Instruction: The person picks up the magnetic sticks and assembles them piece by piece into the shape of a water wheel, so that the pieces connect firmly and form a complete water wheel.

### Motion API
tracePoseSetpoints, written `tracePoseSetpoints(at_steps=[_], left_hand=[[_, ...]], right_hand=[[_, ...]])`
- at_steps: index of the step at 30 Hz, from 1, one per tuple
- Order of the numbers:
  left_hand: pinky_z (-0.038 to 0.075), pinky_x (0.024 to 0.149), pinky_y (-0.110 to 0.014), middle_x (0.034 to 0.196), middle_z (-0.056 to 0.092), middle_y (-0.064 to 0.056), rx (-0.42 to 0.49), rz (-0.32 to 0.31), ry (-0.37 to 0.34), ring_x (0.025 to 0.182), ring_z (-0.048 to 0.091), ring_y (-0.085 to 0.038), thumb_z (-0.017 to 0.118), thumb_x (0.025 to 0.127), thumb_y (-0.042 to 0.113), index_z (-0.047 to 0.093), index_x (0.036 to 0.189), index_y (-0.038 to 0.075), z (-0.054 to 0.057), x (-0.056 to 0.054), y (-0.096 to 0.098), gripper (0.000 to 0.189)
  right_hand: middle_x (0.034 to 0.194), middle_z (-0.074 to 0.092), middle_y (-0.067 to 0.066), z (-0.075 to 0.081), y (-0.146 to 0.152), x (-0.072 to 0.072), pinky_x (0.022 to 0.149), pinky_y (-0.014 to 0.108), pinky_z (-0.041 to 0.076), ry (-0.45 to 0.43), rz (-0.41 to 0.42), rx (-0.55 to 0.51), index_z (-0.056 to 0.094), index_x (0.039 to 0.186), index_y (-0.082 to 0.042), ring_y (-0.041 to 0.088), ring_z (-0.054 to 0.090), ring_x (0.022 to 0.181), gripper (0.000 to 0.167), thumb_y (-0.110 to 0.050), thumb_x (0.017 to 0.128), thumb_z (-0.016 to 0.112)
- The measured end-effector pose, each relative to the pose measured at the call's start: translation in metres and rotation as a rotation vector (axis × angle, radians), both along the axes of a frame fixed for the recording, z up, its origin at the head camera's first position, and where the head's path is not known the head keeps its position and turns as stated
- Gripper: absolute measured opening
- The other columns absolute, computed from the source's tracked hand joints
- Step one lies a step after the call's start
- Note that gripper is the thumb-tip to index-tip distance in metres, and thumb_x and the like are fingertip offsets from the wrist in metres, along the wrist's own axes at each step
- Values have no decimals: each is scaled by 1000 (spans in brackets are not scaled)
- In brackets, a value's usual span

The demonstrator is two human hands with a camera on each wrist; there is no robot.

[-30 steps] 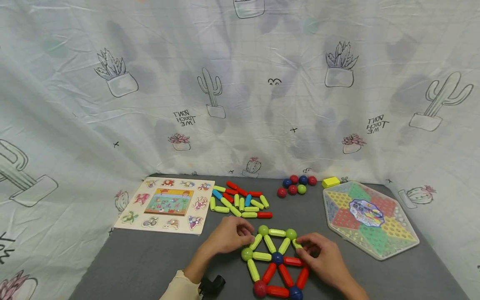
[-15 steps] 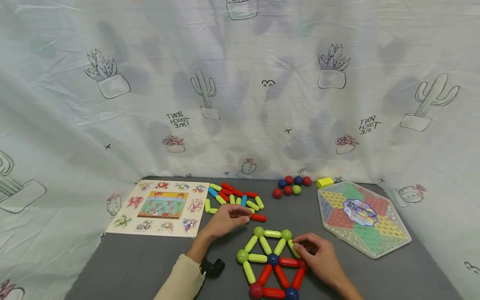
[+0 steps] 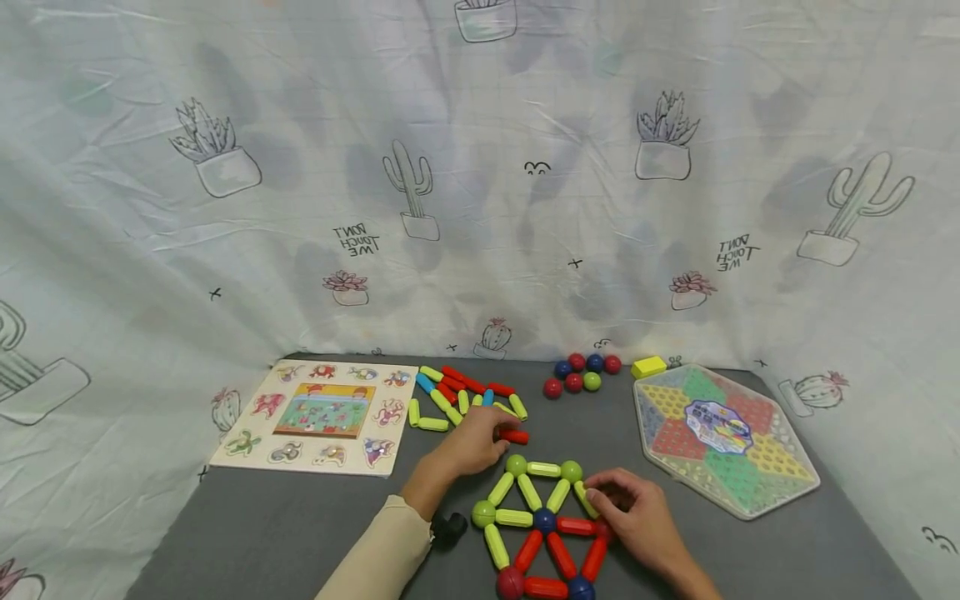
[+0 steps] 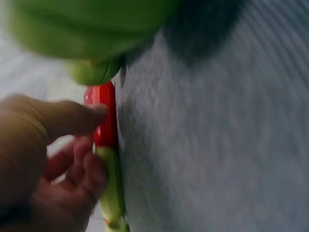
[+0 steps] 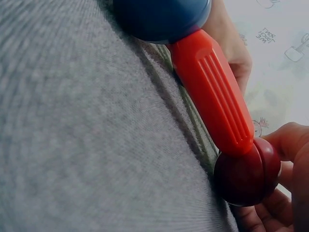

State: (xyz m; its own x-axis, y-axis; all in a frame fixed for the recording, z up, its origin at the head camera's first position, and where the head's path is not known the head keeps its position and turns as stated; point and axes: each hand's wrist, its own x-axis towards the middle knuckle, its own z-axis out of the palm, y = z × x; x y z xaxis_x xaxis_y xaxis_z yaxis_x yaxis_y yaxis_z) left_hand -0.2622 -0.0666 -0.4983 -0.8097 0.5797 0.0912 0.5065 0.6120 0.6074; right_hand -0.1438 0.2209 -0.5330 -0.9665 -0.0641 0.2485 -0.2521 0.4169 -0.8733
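In the head view, a flat hexagon of magnetic rods and balls lies on the table, with a blue ball [image 3: 545, 521] at its centre. My right hand [image 3: 636, 515] bends its fingers at the right side, pinching a green magnetic rod [image 3: 584, 500] beside a red ball [image 5: 246, 171]. My left hand [image 3: 469, 442] is at the near edge of the loose rods. Its thumb overlaps a red rod [image 4: 110, 125] in the left wrist view, with thumb and fingers apart. Green balls [image 4: 89, 29] loom close to that camera.
Loose rods [image 3: 432, 424] lie beyond my left hand, beside a wooden puzzle board [image 3: 300, 460]. Several balls [image 3: 573, 382] and a yellow block [image 3: 648, 367] sit at the back. A hexagonal game board [image 3: 723, 450] lies right. A patterned cloth [image 3: 480, 208] hangs behind.
My left hand has left the hexagon's upper left side and moved away to the loose rods, reaching the red one. My right hand stays at the right side. The head view has shifted slightly.
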Motion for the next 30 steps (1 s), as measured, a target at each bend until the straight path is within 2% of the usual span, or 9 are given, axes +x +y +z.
tracePoseSetpoints(at_steps=[3,6,11,15,19,21,23,26,30], left_hand=[[60,98,-40,119,77,-9,-53,7,56,112,71,-26,75,101,4,81,124,5,1,0,4,23],[59,93,-38,113,75,-8,-22,25,45,106,69,-24,75,103,6,82,120,5,1,1,4,19],[55,84,-33,108,72,-5,129,82,-67,94,64,-18,72,106,11,77,124,6,3,7,-3,19],[56,87,-28,109,72,-1,301,117,-193,98,65,-13,70,108,18,73,126,9,11,23,-7,20],[61,90,-25,112,74,-6,482,6,-358,102,72,-13,74,104,10,71,123,6,21,46,-3,20],[62,87,-24,109,75,-6,510,-72,-427,100,75,-12,77,100,4,70,118,6,23,58,2,19],[62,86,-21,105,75,-1,483,-128,-459,96,75,-7,80,97,0,70,113,10,23,68,8,22],[61,84,-18,99,73,7,408,-163,-435,91,72,0,82,94,-3,68,109,14,21,79,15,26],[59,83,-17,95,71,11,327,-162,-347,86,68,4,84,93,-1,72,109,13,18,85,21,24]], right_hand=[[91,77,-3,0,-1,1,67,24,58,-18,-4,-2,81,104,-17,4,69,75,10,-10,97,83],[92,77,-4,0,-2,1,67,24,58,-27,-11,2,81,104,-17,4,69,75,10,-10,97,83],[92,77,-4,-2,-3,1,67,24,59,-22,-11,7,81,104,-17,4,70,75,10,-10,97,83],[92,77,-4,-1,-3,1,67,24,58,-24,-22,8,81,103,-17,4,70,74,10,-10,97,83],[91,77,-5,1,-3,1,66,24,58,-20,-33,18,81,103,-18,4,70,74,11,-10,96,84],[91,77,-5,1,-3,1,66,24,58,-21,-37,19,81,103,-18,4,71,74,11,-10,96,84],[91,77,-5,2,-3,2,66,24,58,-28,-43,16,81,103,-17,4,71,73,11,-10,96,84],[90,77,-5,2,-3,2,65,24,58,-35,-47,15,81,103,-17,4,70,72,10,-10,96,84],[93,78,-3,4,0,1,67,25,58,-58,-15,21,81,106,-16,4,70,75,9,-12,98,83]])
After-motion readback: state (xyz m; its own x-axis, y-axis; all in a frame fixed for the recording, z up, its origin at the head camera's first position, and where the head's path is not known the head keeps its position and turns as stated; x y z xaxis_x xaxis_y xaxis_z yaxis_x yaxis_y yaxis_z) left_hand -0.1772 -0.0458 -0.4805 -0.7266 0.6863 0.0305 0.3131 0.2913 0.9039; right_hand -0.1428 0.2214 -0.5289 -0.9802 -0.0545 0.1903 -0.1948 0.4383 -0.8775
